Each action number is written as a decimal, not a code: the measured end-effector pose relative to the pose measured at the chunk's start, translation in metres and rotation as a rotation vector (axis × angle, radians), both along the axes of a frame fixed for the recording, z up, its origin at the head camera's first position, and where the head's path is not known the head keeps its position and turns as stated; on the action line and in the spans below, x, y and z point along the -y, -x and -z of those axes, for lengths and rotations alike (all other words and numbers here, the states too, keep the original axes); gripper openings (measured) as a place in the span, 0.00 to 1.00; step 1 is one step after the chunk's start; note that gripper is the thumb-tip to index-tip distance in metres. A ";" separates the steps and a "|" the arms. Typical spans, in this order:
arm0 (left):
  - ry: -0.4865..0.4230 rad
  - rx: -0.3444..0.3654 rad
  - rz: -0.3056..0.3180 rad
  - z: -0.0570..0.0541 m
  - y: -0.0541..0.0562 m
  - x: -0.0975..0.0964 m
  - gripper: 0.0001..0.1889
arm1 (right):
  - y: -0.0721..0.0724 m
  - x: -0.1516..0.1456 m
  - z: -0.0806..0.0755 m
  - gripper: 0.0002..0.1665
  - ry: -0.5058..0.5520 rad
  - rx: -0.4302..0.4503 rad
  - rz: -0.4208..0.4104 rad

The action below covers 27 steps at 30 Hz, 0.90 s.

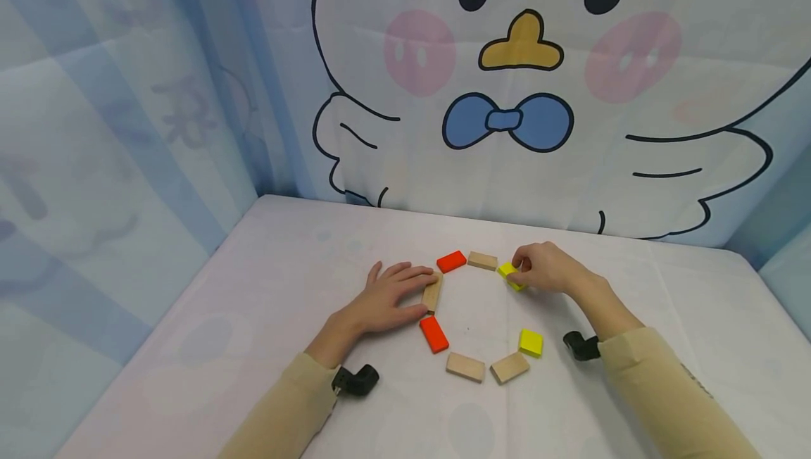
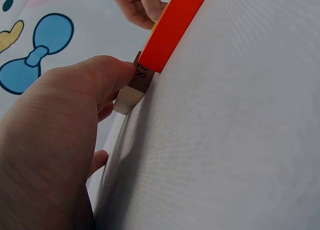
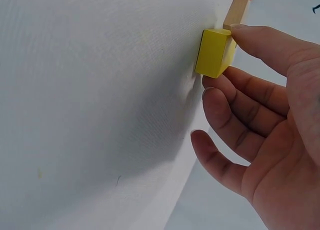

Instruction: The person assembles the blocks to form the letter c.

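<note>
My left hand [image 1: 383,302] rests at the left of a loop of small flat blocks. Its thumb and index finger pinch the two ends of a plain wooden block [image 1: 432,295], the other fingers spread out. In the left wrist view, dark marks show on that wooden block [image 2: 129,99], beside a red block [image 2: 172,32]. Across the loop, my right hand [image 1: 545,267] pinches a yellow block [image 1: 506,269] between thumb and fingers at the upper right. The right wrist view has this yellow block [image 3: 212,53] low over the tabletop, next to a wooden block [image 3: 235,11].
Along the loop's far side lie a red block [image 1: 452,261] and a wooden block [image 1: 482,260]. Nearer are a red block [image 1: 434,334], two wooden blocks [image 1: 465,367] and a yellow block [image 1: 531,343]. A printed curtain [image 1: 507,184] hangs behind the white table [image 1: 209,374].
</note>
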<state>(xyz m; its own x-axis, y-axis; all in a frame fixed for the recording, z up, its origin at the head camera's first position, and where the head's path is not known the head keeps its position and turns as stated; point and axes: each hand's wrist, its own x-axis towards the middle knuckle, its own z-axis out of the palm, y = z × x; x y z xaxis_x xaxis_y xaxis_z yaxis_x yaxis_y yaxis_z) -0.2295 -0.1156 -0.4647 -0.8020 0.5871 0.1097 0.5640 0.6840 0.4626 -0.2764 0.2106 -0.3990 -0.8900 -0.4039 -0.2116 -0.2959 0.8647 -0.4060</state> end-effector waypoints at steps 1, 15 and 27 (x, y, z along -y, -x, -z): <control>0.002 0.000 -0.002 0.000 0.000 0.000 0.30 | 0.000 0.000 0.000 0.18 0.000 0.001 0.003; 0.003 -0.006 -0.004 -0.001 0.000 0.000 0.31 | -0.013 -0.014 -0.013 0.20 0.039 -0.134 0.052; -0.012 -0.002 -0.013 0.000 0.000 -0.001 0.30 | -0.030 -0.034 -0.016 0.17 0.062 -0.212 0.124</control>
<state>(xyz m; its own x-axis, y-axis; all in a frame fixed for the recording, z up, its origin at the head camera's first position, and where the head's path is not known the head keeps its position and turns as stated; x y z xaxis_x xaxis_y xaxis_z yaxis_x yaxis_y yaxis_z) -0.2296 -0.1145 -0.4648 -0.8091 0.5757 0.1185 0.5565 0.6855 0.4695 -0.2461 0.2443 -0.3833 -0.9553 -0.2954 0.0068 -0.2734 0.8750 -0.3995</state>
